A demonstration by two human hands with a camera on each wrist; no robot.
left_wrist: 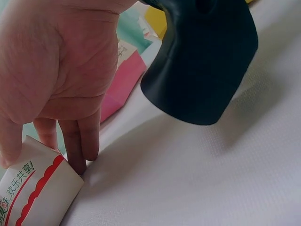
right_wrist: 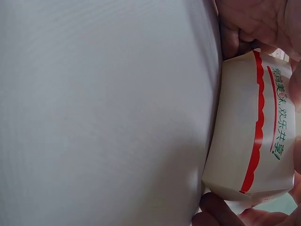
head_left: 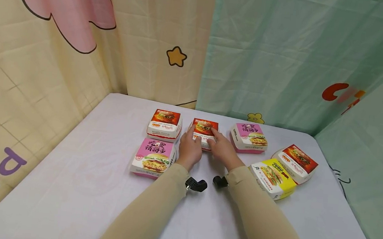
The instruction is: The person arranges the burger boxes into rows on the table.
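Note:
A white burger box with a red printed lid point(head_left: 205, 127) sits mid-table in the back row. My left hand point(head_left: 190, 148) holds its near left side, with the thumb up on the lid. In the left wrist view, the fingers point(left_wrist: 80, 141) reach down beside the box's point(left_wrist: 37, 193) white wall to the cloth. My right hand point(head_left: 221, 147) holds the right side, with the index finger lying along the lid. In the right wrist view, the box point(right_wrist: 249, 141) with its red wavy stripe sits between the fingers point(right_wrist: 254, 19) above and the thumb point(right_wrist: 211, 212) below.
Five more boxes ring the held one: red point(head_left: 164, 124) back left, pink point(head_left: 249, 137) back right, pink point(head_left: 154, 157) front left, yellow point(head_left: 272, 178) and red point(head_left: 296, 163) on the right. The white-clothed table point(head_left: 67, 184) is bounded by hanging curtains behind and at both sides.

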